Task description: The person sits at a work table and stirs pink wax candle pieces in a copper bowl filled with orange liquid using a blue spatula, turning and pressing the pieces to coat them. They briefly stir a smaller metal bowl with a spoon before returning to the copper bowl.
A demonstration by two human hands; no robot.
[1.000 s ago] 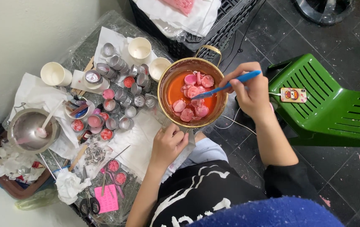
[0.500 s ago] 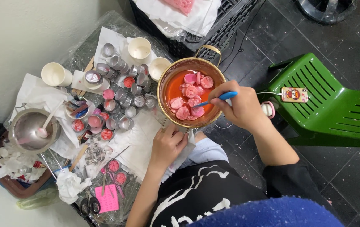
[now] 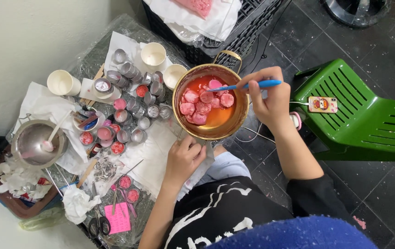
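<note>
Cluttered with small metal tins (image 3: 130, 113), the tabletop (image 3: 87, 69) edges a brass pot (image 3: 210, 107) whose handle the left hand (image 3: 183, 159) grips, while right hand (image 3: 271, 99) fingers pinch a blue stirrer (image 3: 248, 85) among pink wax pieces (image 3: 204, 103), seemingly mid-stir, melting unfinished.

Lying flat on the green plastic chair (image 3: 368, 110), near its left edge: a small rectangular phone (image 3: 322, 104), showing a red, white and yellow cartoon-patterned face, a white cable running off its left end. Lying low on the cluttered table (image 3: 128, 41), near the front edge: a pink rectangular paper note (image 3: 117, 217).
</note>
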